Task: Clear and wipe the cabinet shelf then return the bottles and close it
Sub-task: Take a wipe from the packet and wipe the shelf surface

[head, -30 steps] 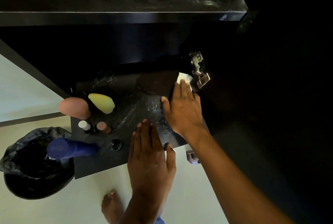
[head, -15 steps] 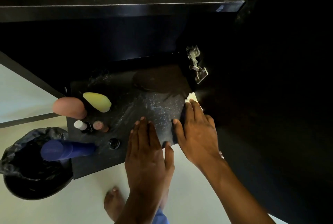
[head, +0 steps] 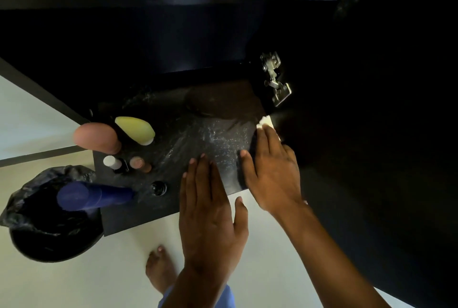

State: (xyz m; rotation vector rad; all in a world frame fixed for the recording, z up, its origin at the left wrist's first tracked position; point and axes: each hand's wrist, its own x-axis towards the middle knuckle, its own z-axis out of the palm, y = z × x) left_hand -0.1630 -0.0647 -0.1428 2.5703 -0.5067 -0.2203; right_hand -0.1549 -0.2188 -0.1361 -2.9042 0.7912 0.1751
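Wiped dusty cabinet shelf (head: 210, 139) near its right edge with white cloth (head: 266, 121) under flat-fingered right hand (head: 272, 166), braced by flat, empty left hand (head: 210, 203) at near edge, with bottles (head: 135, 129) crowded left to free wiping space.

Black shelf (head: 198, 139) dusty, streaked pale. Right hand (head: 272, 171) flat, fingers straight, pressing white cloth (head: 266, 121) at shelf's right edge, below metal hinge (head: 275, 79). Left hand (head: 210, 208) flat, over shelf's front edge. Pink bottle (head: 96, 138), yellow bottle (head: 135, 130), blue bottle (head: 94, 195) on shelf's left part. Black bin (head: 49, 231) on floor, lower left.
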